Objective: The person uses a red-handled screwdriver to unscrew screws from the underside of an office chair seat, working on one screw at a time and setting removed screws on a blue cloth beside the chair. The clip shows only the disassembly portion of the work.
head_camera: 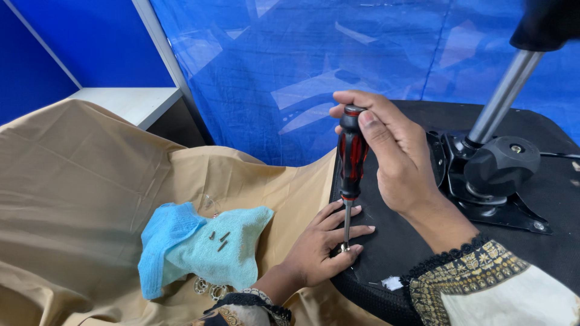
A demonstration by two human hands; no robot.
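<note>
My right hand (pixel 389 151) grips the red-and-black handle of a screwdriver (pixel 351 158), held upright. Its metal shaft runs down to a screw (pixel 345 247) at the near left edge of the black underside of a chair seat (pixel 386 253). My left hand (pixel 323 247) lies flat on that seat edge, fingers spread around the screwdriver tip, fingertips steadying the screw. Three dark screws (pixel 220 238) rest on a light blue cloth (pixel 199 247) to the left.
The chair's black mounting plate (pixel 483 193) and knob (pixel 501 163) with a silver gas-lift column (pixel 501 99) stand at right. A tan cloth (pixel 84 181) covers the surface at left. Blue plastic sheeting (pixel 302 60) hangs behind; a white ledge (pixel 130 99) sits at back left.
</note>
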